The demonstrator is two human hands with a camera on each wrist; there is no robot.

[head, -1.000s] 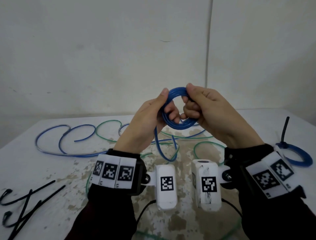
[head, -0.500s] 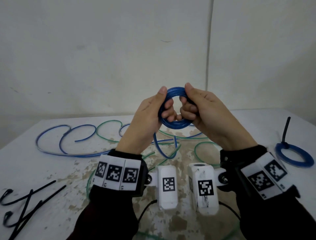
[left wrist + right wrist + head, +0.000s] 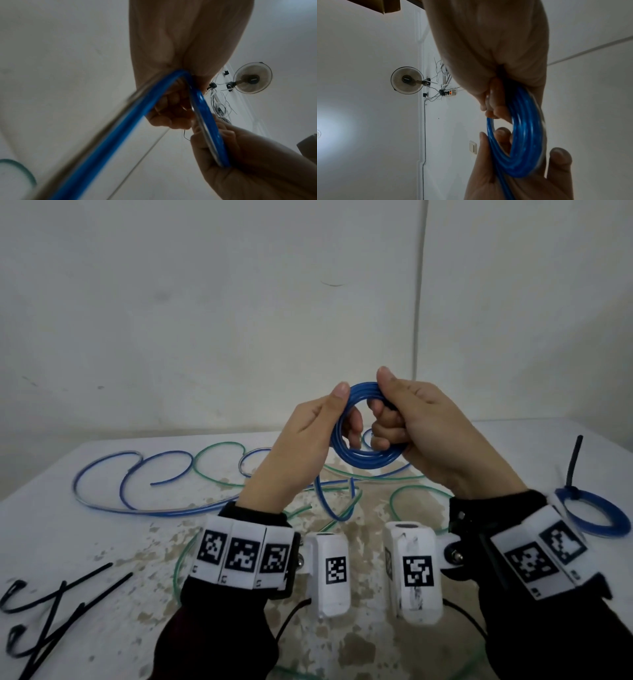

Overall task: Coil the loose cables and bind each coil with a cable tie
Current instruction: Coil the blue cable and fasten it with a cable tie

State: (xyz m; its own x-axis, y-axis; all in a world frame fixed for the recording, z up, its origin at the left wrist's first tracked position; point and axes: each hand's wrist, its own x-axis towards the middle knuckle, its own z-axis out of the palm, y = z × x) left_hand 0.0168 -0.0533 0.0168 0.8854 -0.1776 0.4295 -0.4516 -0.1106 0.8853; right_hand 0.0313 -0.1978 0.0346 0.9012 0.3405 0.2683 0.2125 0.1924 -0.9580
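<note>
Both hands hold a small blue cable coil point(image 3: 363, 458) upright above the table. My left hand point(image 3: 308, 433) grips its left side, thumb on top and fingers through the ring. My right hand point(image 3: 421, 422) grips the top and right side with curled fingers. The coil point(image 3: 525, 142) shows several turns in the right wrist view. A loose tail of the blue cable point(image 3: 325, 501) hangs from the coil down to the table; the tail point(image 3: 106, 135) looks blurred in the left wrist view. Black cable ties point(image 3: 51, 604) lie at the table's front left.
More loose blue cable point(image 3: 130, 498) and a thin green cable point(image 3: 212, 453) sprawl over the stained white table point(image 3: 102, 542). A blue coil bound with a black tie point(image 3: 596, 511) lies at the right. A white wall stands close behind.
The hands have turned the coil and taken in more cable, so the hanging tail is shorter. Both hands have risen slightly and kept their grip.
</note>
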